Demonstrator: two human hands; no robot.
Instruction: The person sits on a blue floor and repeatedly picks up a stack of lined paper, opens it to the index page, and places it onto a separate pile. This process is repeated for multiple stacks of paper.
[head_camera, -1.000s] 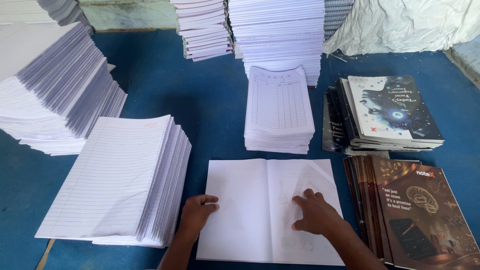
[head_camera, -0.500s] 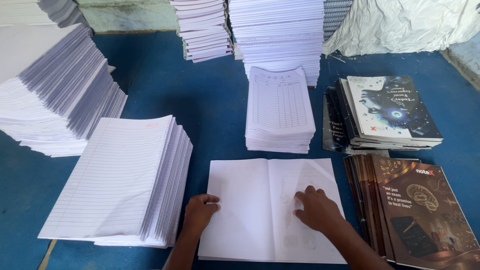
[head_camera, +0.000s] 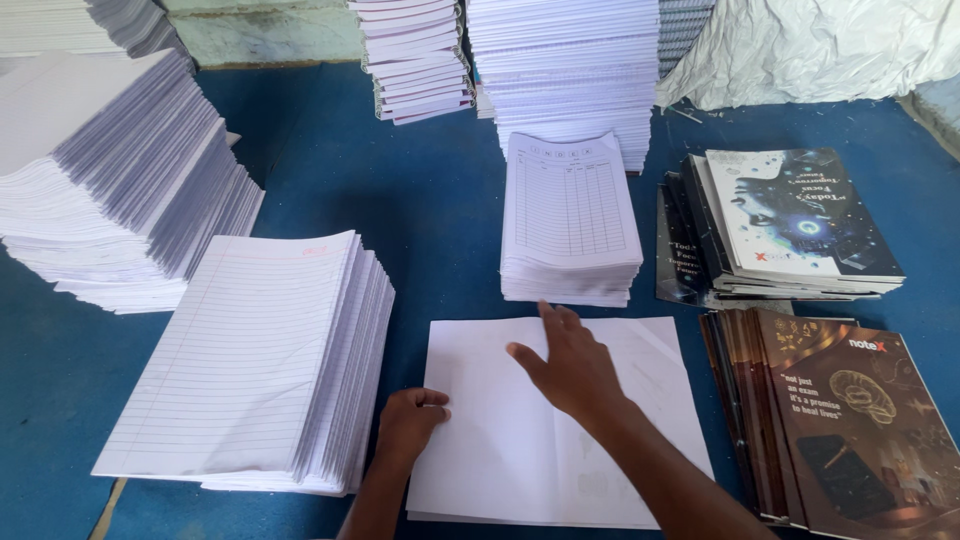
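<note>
Head view first takes in the blue desk (head_camera: 440, 230), and I'll place everything from the open white sheet (head_camera: 520, 450) lying flat at its near edge. Biggest by far are the slanting stacks of white paper far to the left of that sheet (head_camera: 110, 190) and the tall piles behind it at the back (head_camera: 570, 70). Just left of the sheet sits a thick stack of ruled pages (head_camera: 250, 360), almost touching its edge. Directly beyond it is a smaller pile of printed table forms (head_camera: 570, 215), long axis running away from the person. To the right lie dark notebook covers (head_camera: 850, 420), with a second heap of covers behind them (head_camera: 790, 220). The right hand (head_camera: 570, 365) lies over the sheet's upper middle, fingers spread and pointing toward the forms pile, which is just ahead of its fingertips; it holds nothing. The left hand (head_camera: 410, 420) rests at the sheet's left edge, fingers curled under, pressing the paper down rather than pinching it. The right hand is plainly the nearer one to the forms.
</note>
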